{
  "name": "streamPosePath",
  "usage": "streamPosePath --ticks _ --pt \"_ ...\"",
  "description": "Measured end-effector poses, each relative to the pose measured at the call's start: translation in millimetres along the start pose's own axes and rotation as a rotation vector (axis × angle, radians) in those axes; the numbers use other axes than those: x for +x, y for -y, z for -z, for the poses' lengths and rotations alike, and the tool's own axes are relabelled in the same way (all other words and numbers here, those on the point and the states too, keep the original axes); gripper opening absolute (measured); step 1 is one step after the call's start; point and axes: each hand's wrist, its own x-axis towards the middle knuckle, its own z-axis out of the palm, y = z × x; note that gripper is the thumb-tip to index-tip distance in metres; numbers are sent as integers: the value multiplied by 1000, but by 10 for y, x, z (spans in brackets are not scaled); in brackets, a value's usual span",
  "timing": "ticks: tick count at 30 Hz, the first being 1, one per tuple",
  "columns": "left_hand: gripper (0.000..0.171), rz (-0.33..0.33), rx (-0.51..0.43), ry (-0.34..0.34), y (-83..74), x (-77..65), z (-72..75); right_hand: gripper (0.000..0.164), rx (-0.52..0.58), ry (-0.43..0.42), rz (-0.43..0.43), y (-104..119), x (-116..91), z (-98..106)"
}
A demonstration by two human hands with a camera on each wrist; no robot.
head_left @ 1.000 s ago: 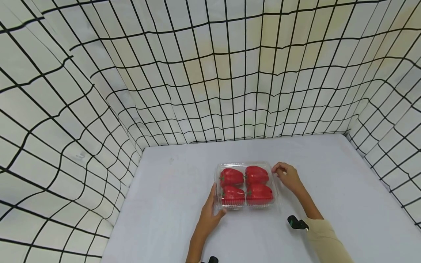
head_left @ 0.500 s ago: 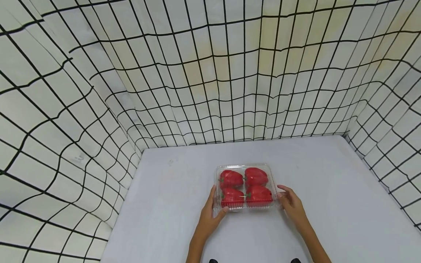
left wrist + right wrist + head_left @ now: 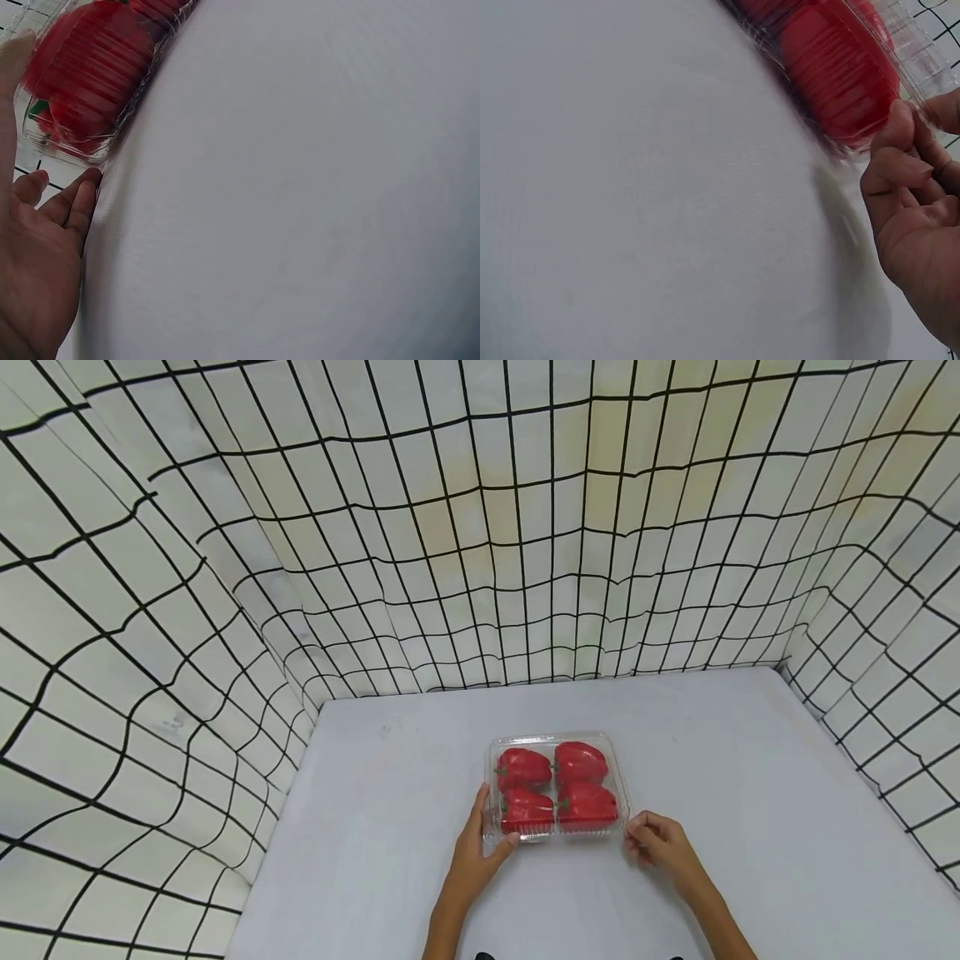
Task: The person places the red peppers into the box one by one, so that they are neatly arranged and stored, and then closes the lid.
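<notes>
A clear plastic clamshell box (image 3: 555, 835) with its lid down sits on the table, holding several red bell peppers (image 3: 587, 806) with green stems. My left hand (image 3: 468, 856) rests at the box's near left corner, fingers extended along the left side and thumb on the near edge. In the left wrist view the left hand's fingers (image 3: 84, 206) are fairly straight beside the box's end. My right hand (image 3: 663, 847) is at the near right corner. The right wrist view shows that right hand (image 3: 915, 180) with curled fingers, thumb and forefinger pinching the box's rim.
The box stands on a white-covered table (image 3: 390, 793). Black netting (image 3: 525, 552) over white sheeting walls it in at the back and on both sides.
My right hand has come down the box's right side, from the far right corner to the near right one, and now pinches the rim there. The left hand stays at its corner.
</notes>
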Motion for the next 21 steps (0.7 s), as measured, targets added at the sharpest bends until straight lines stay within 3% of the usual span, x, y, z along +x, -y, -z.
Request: streamPosePath --ticks 5,13,15,21 --pt "83 -11 11 1 11 3 3 21 31 -2 -18 -24 10 0" --pt "50 -94 11 -15 18 -11 102 33 84 -12 -44 -20 -8 -58" --pt "47 -78 -26 -12 16 -16 134 34 73 -8 -38 -19 -14 -64" --pt "53 41 -355 100 9 -12 198 34 69 -19 -43 -31 -14 -62"
